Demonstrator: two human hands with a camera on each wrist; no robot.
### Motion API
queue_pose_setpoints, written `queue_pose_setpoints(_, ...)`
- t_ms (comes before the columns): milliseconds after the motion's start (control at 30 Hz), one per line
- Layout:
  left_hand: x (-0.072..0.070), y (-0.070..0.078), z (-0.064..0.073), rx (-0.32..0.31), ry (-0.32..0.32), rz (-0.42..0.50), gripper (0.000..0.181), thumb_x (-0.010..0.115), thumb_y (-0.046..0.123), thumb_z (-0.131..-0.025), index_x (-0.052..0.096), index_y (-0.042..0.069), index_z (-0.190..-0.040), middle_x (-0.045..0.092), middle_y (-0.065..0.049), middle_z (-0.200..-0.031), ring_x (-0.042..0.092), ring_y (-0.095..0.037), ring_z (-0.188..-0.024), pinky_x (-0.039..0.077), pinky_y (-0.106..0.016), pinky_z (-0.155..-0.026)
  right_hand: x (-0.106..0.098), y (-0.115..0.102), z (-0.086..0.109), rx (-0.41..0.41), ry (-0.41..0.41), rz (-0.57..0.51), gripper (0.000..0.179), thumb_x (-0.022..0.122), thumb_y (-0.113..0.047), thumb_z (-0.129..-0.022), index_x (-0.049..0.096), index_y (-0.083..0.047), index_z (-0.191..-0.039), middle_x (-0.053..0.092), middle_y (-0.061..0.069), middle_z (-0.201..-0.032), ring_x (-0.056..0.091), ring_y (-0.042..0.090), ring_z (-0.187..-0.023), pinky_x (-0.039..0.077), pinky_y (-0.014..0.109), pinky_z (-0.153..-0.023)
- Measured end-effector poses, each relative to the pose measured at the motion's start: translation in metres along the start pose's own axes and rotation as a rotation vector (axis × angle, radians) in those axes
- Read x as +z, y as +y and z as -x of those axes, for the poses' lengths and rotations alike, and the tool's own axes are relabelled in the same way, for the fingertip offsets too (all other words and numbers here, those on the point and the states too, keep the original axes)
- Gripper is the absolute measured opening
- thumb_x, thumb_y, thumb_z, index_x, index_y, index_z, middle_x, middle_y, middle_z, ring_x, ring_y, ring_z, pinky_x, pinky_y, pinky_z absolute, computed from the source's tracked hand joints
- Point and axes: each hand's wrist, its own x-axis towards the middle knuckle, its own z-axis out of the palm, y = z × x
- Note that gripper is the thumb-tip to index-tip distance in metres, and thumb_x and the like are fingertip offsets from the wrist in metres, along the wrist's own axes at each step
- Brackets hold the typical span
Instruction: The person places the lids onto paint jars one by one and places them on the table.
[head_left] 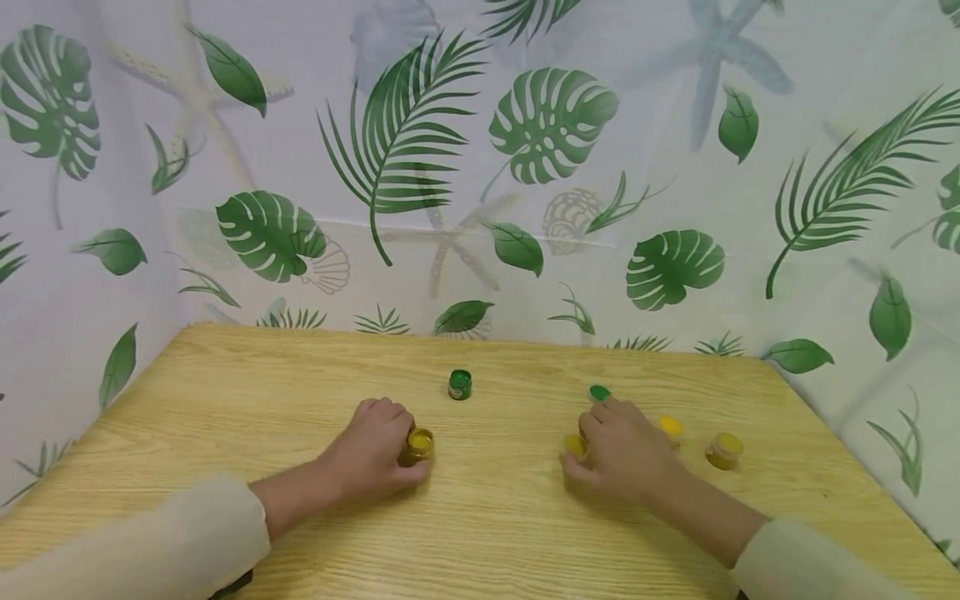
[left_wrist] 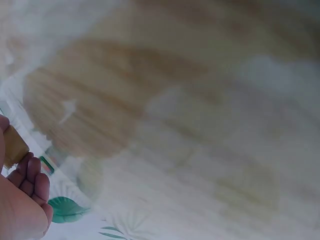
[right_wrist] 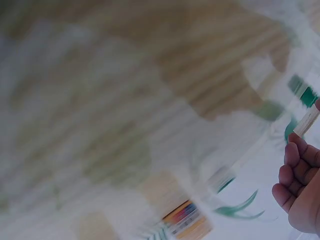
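Observation:
My left hand (head_left: pixel 375 446) grips a small glass jar of yellow paint (head_left: pixel 422 442), its top uncovered; the left wrist view shows the jar (left_wrist: pixel 16 146) at the left edge between thumb and fingers. Over on the right, my right hand (head_left: pixel 630 450) holds a yellow lid (head_left: pixel 574 445) by its rim just above the table, partly covered by the fingers. The right wrist view catches only the pale edge of that lid (right_wrist: pixel 306 121) beside curled fingers (right_wrist: pixel 295 165). An uncovered jar of green paint (head_left: pixel 460 384) stands farther back, between the two hands.
Beyond the right hand lies a green lid (head_left: pixel 599 392). A yellow-topped item (head_left: pixel 671 428), partly hidden, and another yellow paint jar (head_left: pixel 724 451) sit to its right. The wooden table (head_left: pixel 495 533) meets a leaf-patterned cloth (head_left: pixel 450 275) at the back and sides.

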Motion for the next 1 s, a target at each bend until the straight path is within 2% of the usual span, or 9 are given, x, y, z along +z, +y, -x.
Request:
queue_pose_setpoints(133,0.005,0.011,0.003,0.082,0.018,-0.010,0.024,0.069,0.033,-0.082,0.060,0.011,-0.083,0.055,0.003,-0.082,0.044,-0.014,-0.077,0.043,-0.047,-0.093,0.000,-0.014,0.002,-0.025,0.013,-0.031,0.032,0.068,-0.041,-0.081,0.051,-0.017,-0.067,0.044,-0.008,-0.064,0.039,0.011,-0.065,0.040,0.030,-0.067)
queue_pose_setpoints(200,0.007,0.016,0.005,0.102,0.013,-0.015,0.025,0.069,0.035,-0.082,0.062,0.011,-0.085,0.056,0.003,-0.083,0.045,-0.013,-0.078,0.043,-0.046,-0.093,0.001,-0.022,0.002,-0.033,0.012,-0.066,0.031,0.068,-0.040,-0.080,0.051,-0.018,-0.066,0.043,-0.010,-0.063,0.036,0.009,-0.064,0.038,0.028,-0.066)
queue_pose_setpoints(433,0.009,0.036,0.010,0.128,0.003,-0.010,0.027,0.070,0.036,-0.081,0.064,0.010,-0.087,0.058,0.004,-0.084,0.047,-0.012,-0.080,0.043,-0.041,-0.092,-0.001,-0.056,-0.001,-0.082,-0.013,-0.189,0.028,0.068,-0.038,-0.080,0.049,-0.021,-0.067,0.038,-0.014,-0.063,0.034,0.006,-0.064,0.035,0.024,-0.065)
queue_pose_setpoints(567,0.008,0.049,0.011,0.144,0.005,-0.001,0.025,0.069,0.036,-0.081,0.062,0.012,-0.085,0.054,0.006,-0.081,0.044,-0.011,-0.078,0.042,-0.038,-0.089,-0.006,-0.071,-0.003,-0.128,0.018,-0.207,0.029,0.068,-0.039,-0.078,0.048,-0.022,-0.068,0.036,-0.015,-0.063,0.032,0.006,-0.064,0.034,0.023,-0.065)
queue_pose_setpoints(700,0.008,0.057,0.012,0.137,-0.024,-0.003,0.026,0.068,0.038,-0.083,0.061,0.013,-0.085,0.050,0.008,-0.079,0.041,-0.010,-0.076,0.040,-0.035,-0.084,-0.007,-0.076,-0.007,-0.174,0.078,-0.201,0.027,0.068,-0.038,-0.077,0.049,-0.021,-0.069,0.037,-0.014,-0.064,0.030,0.006,-0.064,0.032,0.022,-0.064)
queue_pose_setpoints(800,0.008,0.060,0.011,0.126,-0.046,-0.009,0.027,0.067,0.040,-0.083,0.060,0.014,-0.083,0.049,0.009,-0.077,0.040,-0.009,-0.074,0.040,-0.034,-0.084,-0.006,-0.075,-0.011,-0.170,0.111,-0.239,0.024,0.068,-0.036,-0.075,0.051,-0.019,-0.072,0.040,-0.014,-0.067,0.032,0.006,-0.067,0.032,0.022,-0.065)
queue_pose_setpoints(1000,0.011,0.062,0.007,0.195,-0.033,-0.061,0.028,0.066,0.042,-0.083,0.057,0.016,-0.079,0.045,0.010,-0.072,0.039,-0.009,-0.070,0.040,-0.031,-0.081,-0.005,-0.072,-0.019,-0.167,0.172,-0.299,0.026,0.069,-0.037,-0.072,0.051,-0.019,-0.077,0.041,-0.013,-0.071,0.034,0.006,-0.071,0.035,0.023,-0.069)
